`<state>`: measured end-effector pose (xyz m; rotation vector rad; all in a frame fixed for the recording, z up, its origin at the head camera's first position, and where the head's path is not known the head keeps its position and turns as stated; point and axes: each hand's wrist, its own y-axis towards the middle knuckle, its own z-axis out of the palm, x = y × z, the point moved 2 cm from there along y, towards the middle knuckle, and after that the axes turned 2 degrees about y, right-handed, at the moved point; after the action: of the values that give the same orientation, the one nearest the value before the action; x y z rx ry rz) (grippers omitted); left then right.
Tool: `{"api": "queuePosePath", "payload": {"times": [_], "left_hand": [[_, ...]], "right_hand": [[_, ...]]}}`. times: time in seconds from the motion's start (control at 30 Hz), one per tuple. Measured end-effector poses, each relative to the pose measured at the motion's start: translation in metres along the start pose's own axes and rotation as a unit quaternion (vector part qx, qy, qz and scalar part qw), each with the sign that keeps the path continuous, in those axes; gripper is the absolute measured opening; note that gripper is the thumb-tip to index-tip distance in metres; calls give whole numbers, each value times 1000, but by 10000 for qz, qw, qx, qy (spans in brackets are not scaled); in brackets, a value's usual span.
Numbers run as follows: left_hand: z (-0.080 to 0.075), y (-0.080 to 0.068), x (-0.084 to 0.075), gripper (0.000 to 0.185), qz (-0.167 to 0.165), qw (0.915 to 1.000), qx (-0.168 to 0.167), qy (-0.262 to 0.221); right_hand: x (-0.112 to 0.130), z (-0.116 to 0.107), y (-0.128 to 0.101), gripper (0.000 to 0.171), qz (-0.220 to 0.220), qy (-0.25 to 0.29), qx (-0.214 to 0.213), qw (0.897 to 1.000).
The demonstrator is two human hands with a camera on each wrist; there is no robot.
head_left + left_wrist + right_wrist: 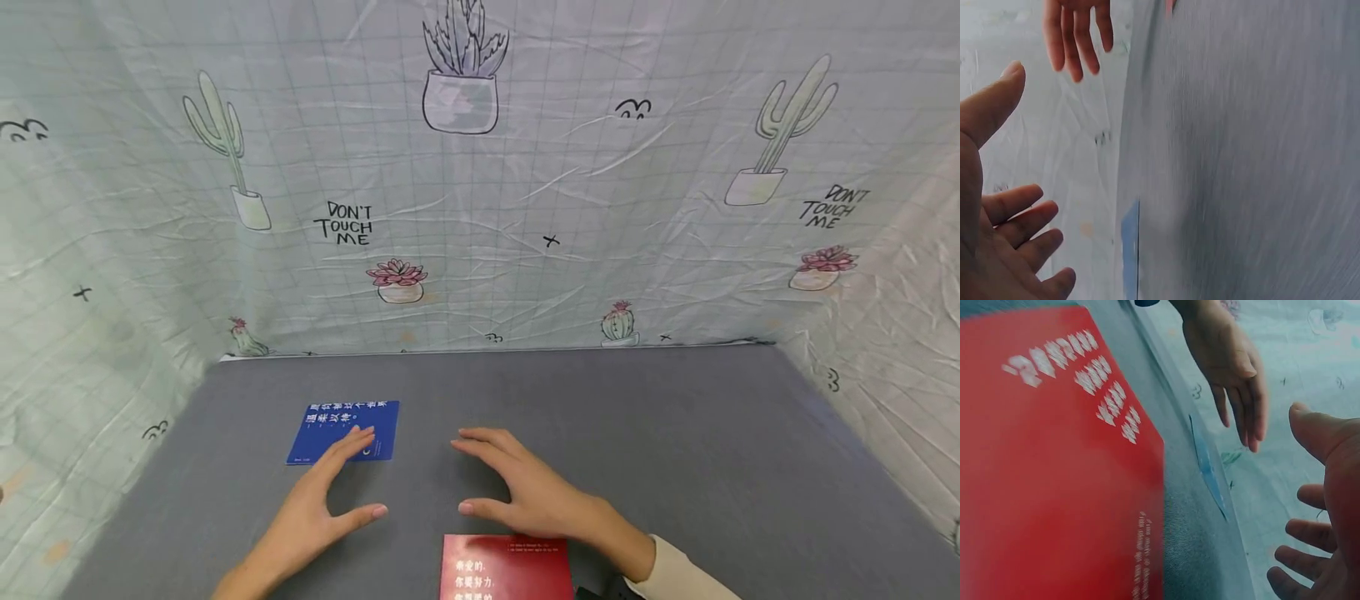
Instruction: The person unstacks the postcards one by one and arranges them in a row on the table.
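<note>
As I monitor remotely, the L hand [315,504] has thumb & fingers apart, holding nothing; R hand [532,492] is likewise spread, facing it w/ a gap btwn. Blue booklet [324,435] w/ white Chinese txt lies at L hand's 12 o'clock, partly hidden by its fingers; red booklet [506,571] is at R hand's 6–7. Both're on the grey tabletop [675,433]; cactus-print cloth [525,183] hangs beyond, 9 thru 3.

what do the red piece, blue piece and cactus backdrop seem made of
Red piece: probably coated card or paper; smooth, faint sheen. Blue piece: likely similar, thin and flat, straight edges; gloss unclear. Cactus backdrop: thin cloth or plastic sheeting, judging by its creases; slight shine leaves it open.
</note>
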<state>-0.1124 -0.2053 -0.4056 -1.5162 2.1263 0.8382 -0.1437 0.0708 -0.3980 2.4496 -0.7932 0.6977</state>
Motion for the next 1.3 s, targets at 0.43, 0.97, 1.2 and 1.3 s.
{"api": "queuePosePath", "payload": {"times": [0.43, 0.97, 1.2, 1.3], "left_hand": [[34, -27, -35, 77, 56, 9940, 846, -685], [53, -48, -54, 81, 180, 9505, 1865, -2479], [66, -59, -56, 79, -142, 9557, 2014, -2141], [72, -58, -58, 79, -169, 9586, 2075, -1945]], "right_hand": [[10, -2, -56, 64, -130, -29, -415, 9991], [9, -11, -105, 64, 252, 989, -291, 9944], [1, 2, -117, 72, -168, 850, -401, 9954], [0, 6, -123, 71, 171, 1215, -219, 9922]]}}
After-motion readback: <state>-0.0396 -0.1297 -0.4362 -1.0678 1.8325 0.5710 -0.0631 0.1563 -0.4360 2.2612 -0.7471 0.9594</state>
